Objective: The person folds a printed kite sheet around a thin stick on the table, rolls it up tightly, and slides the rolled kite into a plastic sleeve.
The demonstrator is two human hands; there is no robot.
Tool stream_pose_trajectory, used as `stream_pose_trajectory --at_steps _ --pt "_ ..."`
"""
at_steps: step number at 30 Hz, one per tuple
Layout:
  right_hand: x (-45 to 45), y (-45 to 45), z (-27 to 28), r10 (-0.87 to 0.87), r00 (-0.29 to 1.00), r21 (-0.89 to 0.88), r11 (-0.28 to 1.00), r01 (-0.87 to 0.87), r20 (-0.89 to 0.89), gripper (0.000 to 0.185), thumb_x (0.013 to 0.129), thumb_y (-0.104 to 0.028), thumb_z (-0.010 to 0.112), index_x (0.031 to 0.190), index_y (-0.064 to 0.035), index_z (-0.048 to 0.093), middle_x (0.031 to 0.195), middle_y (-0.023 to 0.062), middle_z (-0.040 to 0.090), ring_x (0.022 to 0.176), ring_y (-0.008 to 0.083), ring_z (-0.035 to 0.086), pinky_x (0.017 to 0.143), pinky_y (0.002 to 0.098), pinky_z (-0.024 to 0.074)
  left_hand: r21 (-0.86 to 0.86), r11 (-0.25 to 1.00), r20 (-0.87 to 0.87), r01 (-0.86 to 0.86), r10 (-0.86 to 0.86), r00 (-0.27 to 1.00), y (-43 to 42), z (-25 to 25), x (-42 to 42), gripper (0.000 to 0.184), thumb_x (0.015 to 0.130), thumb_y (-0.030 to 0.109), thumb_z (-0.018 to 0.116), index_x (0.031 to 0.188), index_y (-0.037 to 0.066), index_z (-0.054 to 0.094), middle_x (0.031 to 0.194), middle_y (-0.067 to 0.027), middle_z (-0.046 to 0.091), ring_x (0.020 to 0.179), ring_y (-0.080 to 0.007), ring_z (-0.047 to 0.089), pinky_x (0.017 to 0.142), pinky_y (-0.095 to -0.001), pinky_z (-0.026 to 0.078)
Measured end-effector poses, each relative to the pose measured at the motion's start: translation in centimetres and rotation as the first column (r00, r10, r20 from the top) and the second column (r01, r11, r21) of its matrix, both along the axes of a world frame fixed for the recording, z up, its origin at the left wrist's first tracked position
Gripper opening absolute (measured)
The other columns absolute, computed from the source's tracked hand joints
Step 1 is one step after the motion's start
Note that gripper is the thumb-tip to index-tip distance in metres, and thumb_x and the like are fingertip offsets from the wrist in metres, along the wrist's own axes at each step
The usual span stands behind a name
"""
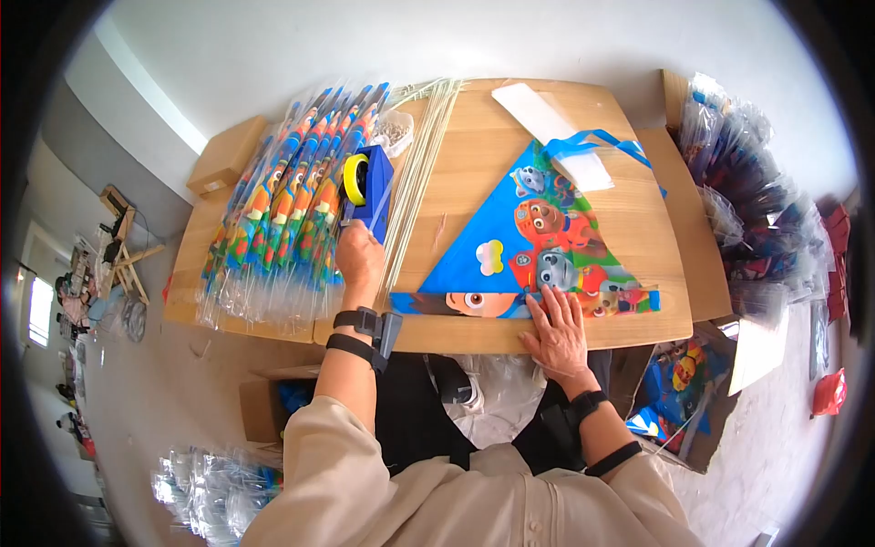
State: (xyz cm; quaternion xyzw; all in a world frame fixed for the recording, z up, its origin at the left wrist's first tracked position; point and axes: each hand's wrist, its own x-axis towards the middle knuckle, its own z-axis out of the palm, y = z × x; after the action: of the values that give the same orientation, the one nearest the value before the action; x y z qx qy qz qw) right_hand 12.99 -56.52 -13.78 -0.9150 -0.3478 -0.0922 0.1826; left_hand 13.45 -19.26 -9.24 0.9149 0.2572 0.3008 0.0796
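Pinning the triangular sheet (483,214) near the desk's (456,137) front edge, the right hand's (558,335) spread grip could crease the folded strip (428,304) by sliding. Tugging might tip the tape dispenser (378,187); whether the left hand's (360,253) curled grip pinches anything there, I cannot tell.

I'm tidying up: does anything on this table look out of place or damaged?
Nothing looks clearly damaged, but the blue ribbon seems untidy, lying loosely looped across the slanted white strip by the printed triangle.

left arm (346,398): extended forward | left grip (360,256): curled | right arm (605,432): angled inward | right grip (559,339): palm down, spread
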Motion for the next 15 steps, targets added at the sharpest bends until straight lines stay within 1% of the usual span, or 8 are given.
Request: stream_pose_trajectory --at_steps 2,3,6,7,9,13,14,15 --pt "0.1 0.0 -0.2 -0.001 1.000 0.002 1.000 0.001 0.015 0.065 0.082 -0.040 0.062 0.139 -0.0145 0.046 0.145 0.0158 0.040 0.136 0.0336 0.033 0.115 0.0511 0.0182 -0.017 0.999 0.145 0.037 -0.034 0.989 -0.3 1.1 -1.2 0.004 0.076 -0.002 0.055 0.077 0.003 0.054 0.077 -0.0170 0.061 0.078 -0.0390 0.060 0.066 -0.0483 0.048" --pt "0.2 0.0 -0.3 -0.002 1.000 -0.008 1.000 0.002 -0.003 0.065 0.082 -0.040 0.062 0.139 -0.0145 0.046 0.145 0.0158 0.040 0.136 0.0336 0.033 0.115 0.0511 0.0182 0.076 0.993 0.220 0.095 -0.109 0.969 -0.7 1.7 -1.8 0.006 0.078 -0.003 0.054 0.081 0.002 0.054 0.080 -0.0168 0.060 0.079 -0.0383 0.060 0.067 -0.0465 0.048" --pt "0.1 0.0 -0.3 0.002 0.999 -0.005 1.000 -0.002 0.044 0.065 0.082 -0.040 0.062 0.139 -0.0147 0.045 0.144 0.0155 0.040 0.136 0.0335 0.033 0.114 0.0505 0.0191 -0.143 0.907 0.322 0.396 -0.336 0.885 -2.8 2.5 -4.0 0.013 0.080 -0.004 0.057 0.090 0.004 0.057 0.083 -0.0160 0.060 0.083 -0.0362 0.060 0.072 -0.0435 0.047" --pt "0.0 -0.1 -0.3 0.005 1.000 -0.017 1.000 -0.005 0.021 0.065 0.082 -0.040 0.062 0.139 -0.0147 0.045 0.144 0.0155 0.040 0.136 0.0335 0.033 0.114 0.0505 0.0191 -0.163 0.906 0.306 0.390 -0.330 0.893 -3.7 1.9 -4.8 0.013 0.080 -0.004 0.057 0.090 0.004 0.057 0.083 -0.0160 0.060 0.083 -0.0362 0.060 0.072 -0.0435 0.047" --pt "0.1 0.1 -0.3 -0.002 0.999 -0.023 1.000 0.003 0.038 0.063 0.084 -0.039 0.061 0.139 -0.0152 0.044 0.145 0.0155 0.039 0.137 0.0327 0.032 0.115 0.0498 0.0182 -0.292 0.786 0.243 0.546 -0.491 0.837 -5.8 0.7 -5.7 0.013 0.080 -0.004 0.057 0.090 0.004 0.058 0.083 -0.0157 0.060 0.084 -0.0361 0.059 0.072 -0.0437 0.046" --pt "0.1 0.2 -0.5 0.000 0.999 -0.053 0.999 0.002 0.039 0.061 0.087 -0.041 0.057 0.140 -0.0157 0.043 0.147 0.0148 0.036 0.139 0.0319 0.029 0.116 0.0489 0.0142 -0.136 0.748 0.085 0.650 -0.645 0.760 -8.0 -3.7 -6.3 0.012 0.078 -0.005 0.055 0.085 0.005 0.057 0.079 -0.0130 0.057 0.081 -0.0340 0.054 0.072 -0.0409 0.043" --pt "0.1 0.1 -0.6 0.003 0.999 -0.059 0.998 -0.001 0.040 0.061 0.088 -0.042 0.056 0.141 -0.0157 0.043 0.148 0.0144 0.035 0.139 0.0318 0.029 0.117 0.0485 0.0130 -0.183 0.745 0.097 0.642 -0.636 0.766 -8.5 -4.5 -6.5 0.013 0.076 -0.007 0.055 0.082 0.005 0.056 0.080 -0.0129 0.057 0.083 -0.0345 0.052 0.074 -0.0418 0.042" --pt "0.1 0.1 -0.6 0.017 0.999 -0.059 0.998 -0.015 0.036 0.061 0.088 -0.042 0.056 0.141 -0.0157 0.043 0.148 0.0144 0.035 0.139 0.0318 0.029 0.117 0.0485 0.0130 -0.122 0.782 0.048 0.612 -0.611 0.790 -8.8 -5.1 -6.6 0.014 0.076 -0.008 0.055 0.082 0.005 0.056 0.082 -0.0128 0.056 0.085 -0.0348 0.052 0.074 -0.0423 0.042"
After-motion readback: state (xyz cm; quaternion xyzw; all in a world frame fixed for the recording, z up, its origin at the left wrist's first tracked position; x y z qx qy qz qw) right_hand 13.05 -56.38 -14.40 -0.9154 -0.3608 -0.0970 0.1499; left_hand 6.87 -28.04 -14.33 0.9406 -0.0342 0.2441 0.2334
